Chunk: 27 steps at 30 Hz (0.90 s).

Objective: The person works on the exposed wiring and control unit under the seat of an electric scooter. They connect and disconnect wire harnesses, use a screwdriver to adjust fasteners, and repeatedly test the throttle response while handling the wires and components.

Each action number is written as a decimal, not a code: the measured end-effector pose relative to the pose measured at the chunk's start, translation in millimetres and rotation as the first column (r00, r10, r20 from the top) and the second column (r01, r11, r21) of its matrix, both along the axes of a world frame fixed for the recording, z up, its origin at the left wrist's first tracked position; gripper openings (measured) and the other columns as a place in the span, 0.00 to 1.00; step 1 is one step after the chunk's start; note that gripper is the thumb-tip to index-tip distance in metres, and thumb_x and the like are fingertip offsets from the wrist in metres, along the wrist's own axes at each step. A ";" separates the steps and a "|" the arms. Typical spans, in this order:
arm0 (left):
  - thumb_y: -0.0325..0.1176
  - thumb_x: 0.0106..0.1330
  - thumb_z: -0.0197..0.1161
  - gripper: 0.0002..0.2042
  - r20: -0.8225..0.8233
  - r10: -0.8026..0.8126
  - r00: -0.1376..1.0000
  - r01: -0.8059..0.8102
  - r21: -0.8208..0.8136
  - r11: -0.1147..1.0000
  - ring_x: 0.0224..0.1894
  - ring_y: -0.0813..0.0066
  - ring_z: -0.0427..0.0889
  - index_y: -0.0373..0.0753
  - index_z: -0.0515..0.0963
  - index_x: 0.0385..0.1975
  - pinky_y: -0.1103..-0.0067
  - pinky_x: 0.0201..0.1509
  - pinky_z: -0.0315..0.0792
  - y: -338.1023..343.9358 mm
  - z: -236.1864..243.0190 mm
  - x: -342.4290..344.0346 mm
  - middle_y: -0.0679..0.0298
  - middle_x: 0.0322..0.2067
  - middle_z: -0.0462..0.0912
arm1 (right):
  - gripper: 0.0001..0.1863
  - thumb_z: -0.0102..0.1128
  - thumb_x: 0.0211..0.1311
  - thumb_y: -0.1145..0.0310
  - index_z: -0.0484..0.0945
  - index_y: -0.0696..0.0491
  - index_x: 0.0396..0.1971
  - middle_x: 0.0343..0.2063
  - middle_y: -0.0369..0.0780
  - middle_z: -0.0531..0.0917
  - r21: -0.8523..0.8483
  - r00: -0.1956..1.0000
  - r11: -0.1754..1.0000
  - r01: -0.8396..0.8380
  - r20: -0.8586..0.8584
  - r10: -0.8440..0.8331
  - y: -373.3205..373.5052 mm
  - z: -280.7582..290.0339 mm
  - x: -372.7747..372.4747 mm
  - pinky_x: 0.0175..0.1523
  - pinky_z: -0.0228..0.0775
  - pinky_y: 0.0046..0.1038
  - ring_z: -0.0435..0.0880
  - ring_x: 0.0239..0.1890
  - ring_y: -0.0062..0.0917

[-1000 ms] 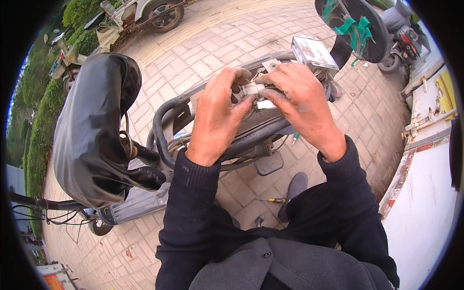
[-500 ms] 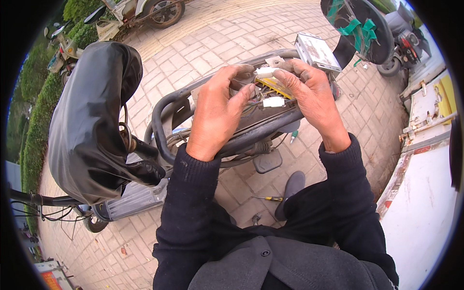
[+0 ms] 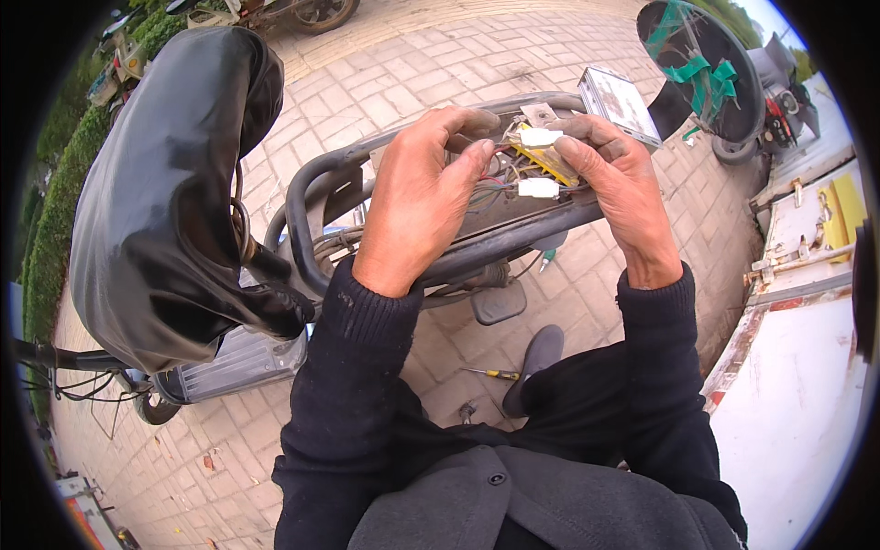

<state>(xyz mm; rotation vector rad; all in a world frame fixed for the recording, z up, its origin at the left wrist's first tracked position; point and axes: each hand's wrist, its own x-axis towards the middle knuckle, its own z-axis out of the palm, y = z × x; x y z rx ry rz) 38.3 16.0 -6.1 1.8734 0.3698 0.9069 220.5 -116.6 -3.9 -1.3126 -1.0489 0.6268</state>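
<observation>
My right hand (image 3: 632, 197) pinches a white plastic wire connector (image 3: 539, 137) between its thumb and fingers. Close by on the left, my left hand (image 3: 412, 197) is curved with its thumb and forefinger apart, and no held thing shows between them. Below the pinched connector lies a second white connector (image 3: 538, 188). Several thin coloured wires (image 3: 490, 191) run among a yellow-edged part (image 3: 548, 167) inside the black tubular frame (image 3: 298, 206) of an electric scooter. My fingers hide part of the wiring.
A black seat (image 3: 165, 211) stands tipped up at left. A silver metal box (image 3: 620, 105) sits at the frame's far right end. On the paving lie a yellow-handled screwdriver (image 3: 500, 374) and a green-handled tool (image 3: 547, 258). A white vehicle side (image 3: 788, 385) borders the right.
The view has shifted slightly. My left hand's fingertips have come away from the pinched connector, leaving a wider gap, while my right hand keeps its grip on it.
</observation>
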 end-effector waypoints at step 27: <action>0.28 0.72 0.60 0.11 -0.029 0.032 0.999 -0.027 0.143 0.989 0.39 0.77 0.81 0.28 0.81 0.47 0.78 0.45 0.75 0.0 -9.5 14.7 0.59 0.34 0.84 | 0.15 0.64 0.73 0.66 0.83 0.61 0.51 0.44 0.39 0.86 -0.009 0.999 1.000 0.003 0.037 -0.003 1.2 2.3 0.1 0.53 0.76 0.21 0.84 0.45 0.17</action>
